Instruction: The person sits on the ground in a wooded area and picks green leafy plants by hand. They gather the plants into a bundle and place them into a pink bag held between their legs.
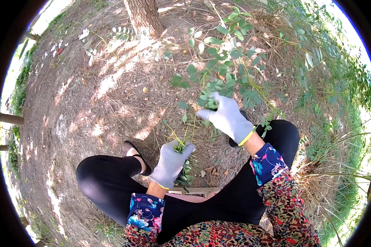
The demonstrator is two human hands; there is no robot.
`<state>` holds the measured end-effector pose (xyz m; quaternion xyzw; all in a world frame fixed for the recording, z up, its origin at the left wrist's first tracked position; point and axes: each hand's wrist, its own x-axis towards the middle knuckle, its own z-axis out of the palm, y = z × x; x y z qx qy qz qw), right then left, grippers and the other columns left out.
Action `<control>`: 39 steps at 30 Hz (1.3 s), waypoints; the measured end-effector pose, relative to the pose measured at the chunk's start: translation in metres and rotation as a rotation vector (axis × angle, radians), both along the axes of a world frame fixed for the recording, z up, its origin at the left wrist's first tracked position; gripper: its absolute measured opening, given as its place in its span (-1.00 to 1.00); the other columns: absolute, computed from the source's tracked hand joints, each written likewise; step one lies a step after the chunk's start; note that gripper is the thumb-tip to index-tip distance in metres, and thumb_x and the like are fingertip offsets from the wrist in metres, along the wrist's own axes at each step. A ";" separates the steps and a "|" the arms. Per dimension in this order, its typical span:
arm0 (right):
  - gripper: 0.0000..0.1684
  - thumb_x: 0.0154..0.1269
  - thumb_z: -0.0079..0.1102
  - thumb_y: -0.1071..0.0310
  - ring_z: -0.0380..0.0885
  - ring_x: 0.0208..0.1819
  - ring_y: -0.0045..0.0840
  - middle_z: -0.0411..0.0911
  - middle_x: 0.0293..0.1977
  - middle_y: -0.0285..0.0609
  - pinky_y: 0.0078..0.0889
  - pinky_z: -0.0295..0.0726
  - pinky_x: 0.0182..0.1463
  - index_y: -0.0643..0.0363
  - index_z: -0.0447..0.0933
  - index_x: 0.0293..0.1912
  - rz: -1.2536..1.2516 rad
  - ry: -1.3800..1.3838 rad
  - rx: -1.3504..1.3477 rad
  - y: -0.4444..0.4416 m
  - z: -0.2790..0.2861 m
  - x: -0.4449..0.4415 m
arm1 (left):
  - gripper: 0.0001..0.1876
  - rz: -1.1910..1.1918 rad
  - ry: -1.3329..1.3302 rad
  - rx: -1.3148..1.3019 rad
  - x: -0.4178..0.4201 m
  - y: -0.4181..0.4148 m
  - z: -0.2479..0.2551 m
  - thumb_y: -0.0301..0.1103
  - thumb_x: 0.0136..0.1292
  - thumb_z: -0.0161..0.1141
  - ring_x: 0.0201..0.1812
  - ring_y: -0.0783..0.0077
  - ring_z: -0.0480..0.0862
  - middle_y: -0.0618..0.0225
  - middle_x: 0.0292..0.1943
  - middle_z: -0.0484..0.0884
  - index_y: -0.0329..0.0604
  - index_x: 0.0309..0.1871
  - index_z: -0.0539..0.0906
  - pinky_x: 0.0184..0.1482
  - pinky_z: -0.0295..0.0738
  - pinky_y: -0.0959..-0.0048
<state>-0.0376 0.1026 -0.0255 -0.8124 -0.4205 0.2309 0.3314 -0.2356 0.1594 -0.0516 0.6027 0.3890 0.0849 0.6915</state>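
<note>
My left hand [172, 162], in a grey work glove with a yellow cuff edge, is closed around a bunch of green leafy stems [184, 177]. Leaves hang below the fist, and thin stems stick out above it. Farther forward and to the right, my right hand [225, 116], gloved alike, reaches into a leafy green shrub [225, 72]. Its thumb and fingers are around some leaves [211, 104]; how firmly they grip cannot be made out. A thin stem runs between the two hands.
A tree trunk [143, 17] rises at the top. Dry, needle-strewn ground [80, 129] spreads around me. Tall grass and more foliage [321, 83] stand on the right. A low wooden stool [201, 190] shows beneath me, between my bent knees. One shoe [144, 165] is at left.
</note>
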 end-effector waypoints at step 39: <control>-0.78 0.17 0.19 0.34 0.53 -0.43 -0.58 0.63 -0.43 -0.20 -0.53 0.47 -0.32 0.26 0.60 -0.21 -0.147 0.243 0.041 0.020 -0.034 0.049 | -0.88 -0.025 -0.054 -0.139 -0.011 -0.003 0.013 -0.45 0.15 0.25 -0.60 0.69 0.43 0.50 -0.60 0.45 -0.31 -0.38 0.56 -0.55 0.32 0.64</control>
